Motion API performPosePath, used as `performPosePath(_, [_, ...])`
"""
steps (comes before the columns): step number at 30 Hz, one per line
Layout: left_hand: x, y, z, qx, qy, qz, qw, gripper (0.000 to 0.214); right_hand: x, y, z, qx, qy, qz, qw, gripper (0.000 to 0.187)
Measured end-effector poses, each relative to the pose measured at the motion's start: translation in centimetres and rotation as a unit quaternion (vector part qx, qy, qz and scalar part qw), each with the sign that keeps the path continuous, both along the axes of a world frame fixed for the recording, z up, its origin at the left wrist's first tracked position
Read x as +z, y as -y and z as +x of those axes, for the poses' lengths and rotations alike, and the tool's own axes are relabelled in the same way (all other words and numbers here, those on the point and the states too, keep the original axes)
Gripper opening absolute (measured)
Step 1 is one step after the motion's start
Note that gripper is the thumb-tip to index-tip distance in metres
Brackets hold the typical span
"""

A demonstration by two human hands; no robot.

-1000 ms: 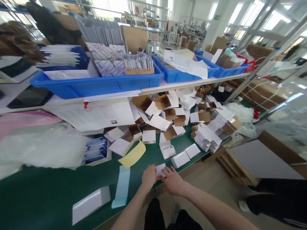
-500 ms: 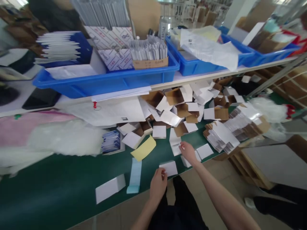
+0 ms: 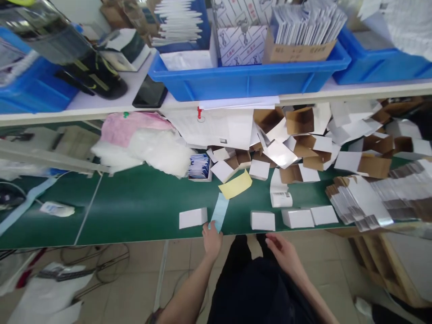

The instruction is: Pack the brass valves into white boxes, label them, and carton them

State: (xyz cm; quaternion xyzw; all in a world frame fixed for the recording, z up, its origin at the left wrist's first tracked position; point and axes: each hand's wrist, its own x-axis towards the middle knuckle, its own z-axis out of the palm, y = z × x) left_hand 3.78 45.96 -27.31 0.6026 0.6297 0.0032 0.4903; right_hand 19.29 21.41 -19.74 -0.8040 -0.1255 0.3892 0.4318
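Note:
My left hand (image 3: 212,240) is at the table's front edge, its fingers closed on the near end of a light blue paper strip (image 3: 221,209). Left of that hand lies a closed white box (image 3: 192,218). My right hand (image 3: 282,253) hovers just off the table edge, fingers loosely apart and holding nothing. Nearest to it is a small white box (image 3: 262,221). Two more white boxes (image 3: 298,219) lie to its right. Behind them sits a curled strip of white labels (image 3: 281,199). A yellow paper sheet (image 3: 235,184) touches the far end of the blue strip.
Open white-and-brown cartons (image 3: 300,148) pile up at the back right. Flattened cartons (image 3: 367,198) are stacked at the right. A small box of blue-and-white packets (image 3: 200,166) stands beside white plastic bags (image 3: 162,150). Blue bins (image 3: 249,78) line the shelf above.
The view has swung left. My left hand has left the small white box and reached the blue strip. My right hand has withdrawn from the label strip to the table's front edge.

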Motion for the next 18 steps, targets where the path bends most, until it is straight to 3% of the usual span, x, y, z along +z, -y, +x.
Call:
performPosePath(4, [4.0, -0.1, 0.7, 0.047, 0.132, -0.153, 0.978, 0.035, 2.5, 2.5, -2.4, -0.045, -0.04, -0.003, 0.998, 0.05])
performPosePath(8, [11.3, 1.4, 0.9, 0.049, 0.279, -0.311, 0.907, 0.037, 6.5, 0.6, -2.6, -0.091, -0.105, 0.063, 0.988, 0.048])
performPosePath(10, [15.4, 2.5, 0.8, 0.044, 0.332, -0.388, 0.859, 0.044, 9.0, -1.5, -2.8, -0.118, -0.137, 0.118, 0.976, 0.053])
performPosePath(13, [20.3, 4.1, 0.7, 0.082, 0.409, -0.53, 0.738, 0.042, 12.8, -4.5, -3.8, -0.165, -0.209, 0.223, 0.938, 0.078])
performPosePath(14, [21.5, 4.6, 0.7, 0.086, 0.423, -0.557, 0.71, 0.041, 14.0, -5.1, -4.2, -0.171, -0.219, 0.258, 0.926, 0.087])
performPosePath(16, [23.2, 5.4, 0.6, 0.067, 0.431, -0.579, 0.689, 0.039, 16.2, -5.6, -5.0, -0.162, -0.203, 0.296, 0.919, 0.09])
performPosePath(18, [24.2, 5.9, 0.3, 0.019, 0.421, -0.587, 0.692, 0.043, 18.0, -5.2, -5.6, -0.159, -0.166, 0.285, 0.931, 0.069])
